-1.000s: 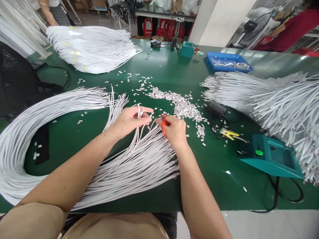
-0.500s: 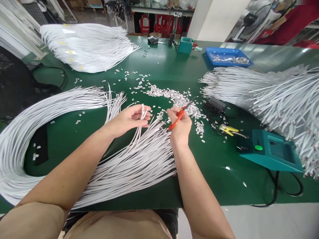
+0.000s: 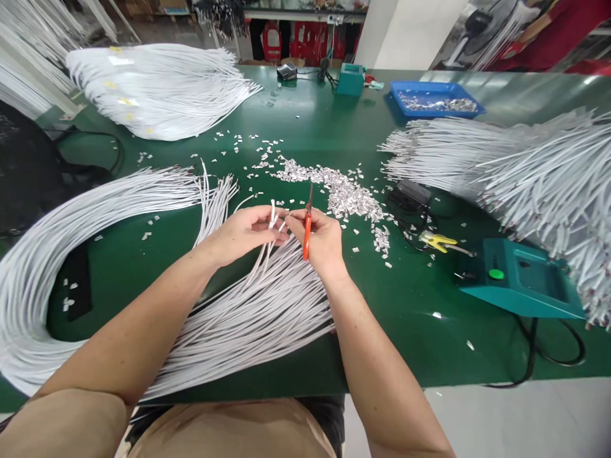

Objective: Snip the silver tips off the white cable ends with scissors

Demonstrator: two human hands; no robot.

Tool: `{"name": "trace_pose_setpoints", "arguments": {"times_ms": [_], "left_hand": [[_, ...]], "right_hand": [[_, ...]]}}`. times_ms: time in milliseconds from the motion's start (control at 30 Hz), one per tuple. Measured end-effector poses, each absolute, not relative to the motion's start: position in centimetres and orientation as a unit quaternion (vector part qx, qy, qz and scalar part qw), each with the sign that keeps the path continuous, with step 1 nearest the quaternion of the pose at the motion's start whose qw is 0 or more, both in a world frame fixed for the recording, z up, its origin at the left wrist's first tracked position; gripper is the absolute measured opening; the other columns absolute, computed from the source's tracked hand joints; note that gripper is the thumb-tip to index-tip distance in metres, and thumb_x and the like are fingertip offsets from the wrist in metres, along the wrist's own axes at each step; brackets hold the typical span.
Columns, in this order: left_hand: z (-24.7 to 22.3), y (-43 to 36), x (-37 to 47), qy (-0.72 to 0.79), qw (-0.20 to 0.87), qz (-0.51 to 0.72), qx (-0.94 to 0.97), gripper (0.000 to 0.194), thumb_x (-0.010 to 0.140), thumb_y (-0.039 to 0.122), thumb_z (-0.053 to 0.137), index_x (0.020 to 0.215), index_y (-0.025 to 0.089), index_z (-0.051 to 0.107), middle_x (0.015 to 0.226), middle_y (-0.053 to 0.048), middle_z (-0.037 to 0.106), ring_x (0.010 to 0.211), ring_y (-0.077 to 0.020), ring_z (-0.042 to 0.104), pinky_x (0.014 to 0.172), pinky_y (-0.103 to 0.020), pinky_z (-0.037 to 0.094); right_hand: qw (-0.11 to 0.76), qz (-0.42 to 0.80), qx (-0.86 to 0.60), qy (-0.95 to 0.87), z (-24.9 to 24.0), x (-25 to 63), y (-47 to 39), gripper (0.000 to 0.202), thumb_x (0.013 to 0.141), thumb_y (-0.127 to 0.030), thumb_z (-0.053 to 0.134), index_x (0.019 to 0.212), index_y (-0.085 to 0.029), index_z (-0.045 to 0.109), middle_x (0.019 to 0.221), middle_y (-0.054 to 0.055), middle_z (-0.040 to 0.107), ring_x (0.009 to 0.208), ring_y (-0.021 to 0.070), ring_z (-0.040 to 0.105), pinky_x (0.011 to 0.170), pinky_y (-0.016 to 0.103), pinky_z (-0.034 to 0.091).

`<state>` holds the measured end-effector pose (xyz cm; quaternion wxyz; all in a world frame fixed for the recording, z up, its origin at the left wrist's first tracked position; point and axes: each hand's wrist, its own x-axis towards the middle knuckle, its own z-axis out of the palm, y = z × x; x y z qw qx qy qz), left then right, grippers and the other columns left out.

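Note:
A few white cables (image 3: 267, 249) run up through my left hand (image 3: 245, 232), whose fingers are curled around them near their ends. My right hand (image 3: 323, 240) grips orange-handled scissors (image 3: 307, 234), with the dark blades pointing away from me. Its thumb and fingertips are at the cable ends beside my left fingers; whether they pinch one is too small to tell. Beneath both hands spreads a big bundle of white cables (image 3: 248, 318), curving round to the left. Small silvery-white scraps (image 3: 346, 191) lie in a heap just beyond my hands.
More white cable bundles lie at the back left (image 3: 157, 89) and right (image 3: 439, 152). A blue tray (image 3: 436, 114) holds small pieces. At right are a teal device (image 3: 520, 280), yellow-handled pliers (image 3: 439, 241) and a black adapter (image 3: 409, 196). A person in red (image 3: 554, 35) is behind.
My right hand has moved left to meet my left hand at the cable ends. The scissors have swung from slanting right to nearly straight ahead. My left hand stays in place with the cables.

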<state>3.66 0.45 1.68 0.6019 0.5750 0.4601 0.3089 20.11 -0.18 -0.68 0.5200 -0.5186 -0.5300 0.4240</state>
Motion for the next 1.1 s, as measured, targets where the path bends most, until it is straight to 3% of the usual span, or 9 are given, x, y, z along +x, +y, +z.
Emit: {"name": "trace_pose_setpoints", "arguments": {"times_ms": [133,267,367,467,700,833,1100], "left_hand": [[1.6,0.6,3.8,0.512,0.552,0.330,0.570,0.022,0.077,0.029,0.071,0.094,0.017,0.066,0.091,-0.006,0.071,0.086,-0.0185,0.068,0.082,-0.036,0.054],[1.1,0.5,4.4,0.503,0.546,0.382,0.550,0.030,0.068,0.027,0.077,0.075,0.019,0.049,0.075,0.001,0.064,0.077,-0.0159,0.067,0.069,-0.029,0.050],[0.8,0.5,4.4,0.495,0.558,0.403,0.530,0.032,0.068,0.026,0.076,0.074,0.020,0.044,0.067,0.003,0.061,0.072,-0.0163,0.067,0.060,-0.026,0.045],[0.8,0.7,4.1,0.496,0.558,0.412,0.522,0.031,0.070,0.028,0.075,0.079,0.020,0.045,0.073,0.000,0.066,0.072,-0.0171,0.069,0.055,-0.025,0.041],[1.0,0.6,4.2,0.501,0.530,0.414,0.546,0.031,0.072,0.028,0.073,0.080,0.021,0.044,0.075,0.000,0.069,0.071,-0.0167,0.069,0.064,-0.028,0.048],[0.8,0.4,4.5,0.509,0.485,0.420,0.574,0.030,0.071,0.026,0.073,0.081,0.022,0.046,0.072,0.003,0.066,0.069,-0.0162,0.069,0.073,-0.032,0.051],[1.1,0.4,4.4,0.531,0.421,0.417,0.606,0.027,0.070,0.021,0.072,0.082,0.021,0.049,0.074,0.003,0.067,0.071,-0.0147,0.066,0.076,-0.031,0.048]], "right_hand": [[0.523,0.440,-0.533,-0.499,-0.9,19.9,-0.2,0.012,0.068,-0.030,0.070,0.072,-0.019,0.073,0.078,0.000,0.070,0.071,0.0141,0.060,0.070,0.027,0.047],[0.508,0.473,-0.527,-0.491,-0.5,19.8,-0.5,0.018,0.067,-0.037,0.072,0.067,-0.019,0.072,0.066,-0.001,0.067,0.066,0.0142,0.058,0.065,0.027,0.046],[0.484,0.488,-0.520,-0.507,-0.2,20.4,-0.3,0.022,0.071,-0.040,0.069,0.067,-0.018,0.070,0.066,-0.001,0.066,0.063,0.0126,0.056,0.063,0.026,0.045],[0.436,0.425,-0.556,-0.566,-0.2,21.4,0.0,0.021,0.074,-0.037,0.065,0.068,-0.018,0.068,0.071,0.000,0.066,0.063,0.0123,0.053,0.061,0.026,0.042],[0.293,0.245,-0.608,-0.696,-1.2,21.7,0.2,0.020,0.078,-0.031,0.063,0.063,-0.019,0.059,0.072,0.003,0.064,0.063,0.0141,0.053,0.057,0.026,0.035],[0.262,0.204,-0.606,-0.723,-1.1,21.6,0.1,0.026,0.081,-0.033,0.060,0.060,-0.019,0.056,0.068,0.002,0.060,0.061,0.0138,0.051,0.058,0.027,0.034],[0.240,0.148,-0.593,-0.755,-0.8,21.8,0.0,0.024,0.081,-0.025,0.058,0.058,-0.020,0.053,0.069,0.002,0.059,0.069,0.0160,0.054,0.066,0.029,0.036]]}}
